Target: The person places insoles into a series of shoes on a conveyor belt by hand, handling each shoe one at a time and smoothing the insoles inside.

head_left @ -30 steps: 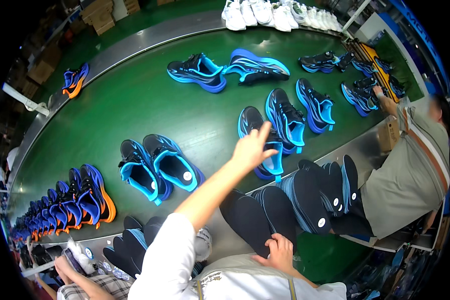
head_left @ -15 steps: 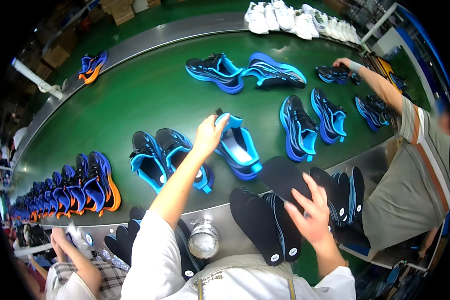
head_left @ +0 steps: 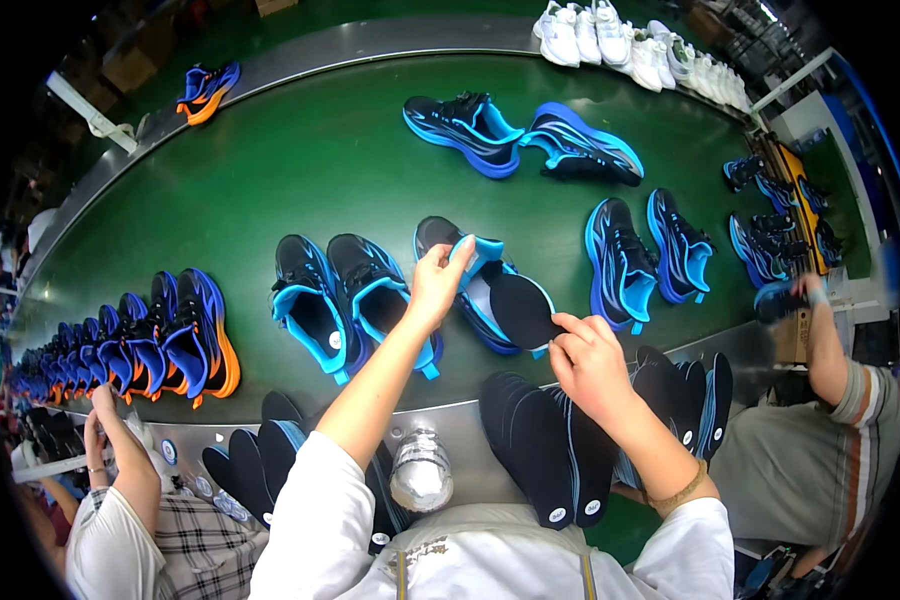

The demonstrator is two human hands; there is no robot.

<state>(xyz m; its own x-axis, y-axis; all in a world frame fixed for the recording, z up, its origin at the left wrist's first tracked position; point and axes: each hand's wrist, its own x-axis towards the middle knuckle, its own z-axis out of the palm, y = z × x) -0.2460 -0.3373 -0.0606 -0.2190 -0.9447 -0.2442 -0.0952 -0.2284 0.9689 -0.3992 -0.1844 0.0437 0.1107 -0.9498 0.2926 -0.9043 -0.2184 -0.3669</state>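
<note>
Right hand (head_left: 588, 362): fingertips pinched on the near edge of a black insole (head_left: 523, 308).
Left hand (head_left: 440, 282): fingers closed on the shoe (head_left: 475, 285) collar, which is held open.
Insole: laid at the shoe mouth, mid-belt (head_left: 300, 170).
Risk: the insole may be creased or seated crooked if pushed while the shoe is tipped.
Near: insole stacks (head_left: 560, 450).

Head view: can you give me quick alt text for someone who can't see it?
Seen from above, the left hand holds open a black and blue shoe on a green conveyor belt, while the right hand pushes a dark insole into it. More shoe pairs lie along the belt, insoles are stacked at its near edge, and other people work on both sides.
</note>
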